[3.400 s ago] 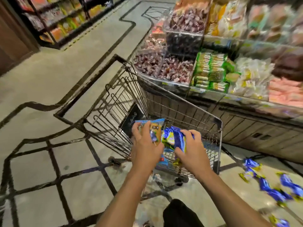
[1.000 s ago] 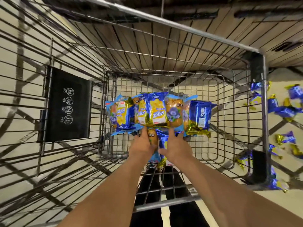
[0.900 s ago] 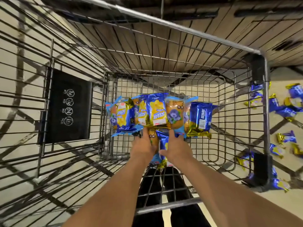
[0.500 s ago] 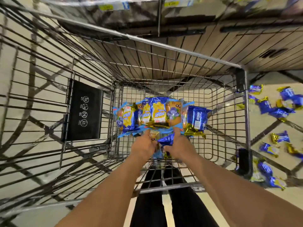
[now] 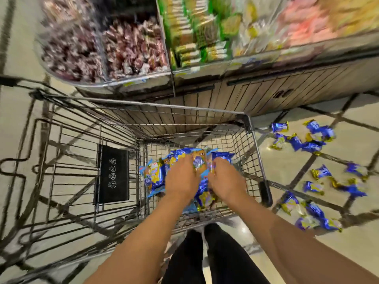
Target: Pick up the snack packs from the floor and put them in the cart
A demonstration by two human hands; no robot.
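The wire cart [image 5: 174, 107] stands below me against a shelf base. Several blue and yellow snack packs [image 5: 153, 177] lie in a row on its floor, with more blue and gold ones under my wrists. Both hands are down inside the cart. My left hand [image 5: 182, 179] lies palm down on the middle packs. Just to its right, my right hand [image 5: 226, 179] rests with its fingers on a dark blue pack. The view is blurred. Several more blue and gold packs [image 5: 303, 142] are scattered over the floor to the right of the cart.
A display shelf [image 5: 133, 48] full of wrapped sweets and its wooden panelled base [image 5: 266, 95] rise just behind the cart. A black sign plate [image 5: 112, 175] hangs on the cart's folding seat at the left. My dark trouser legs stand behind the cart's near rim.
My head has lifted, so the shelf is in view again. Both hands have slid forward over the row of packs, and the packs they held now lie under my wrists.
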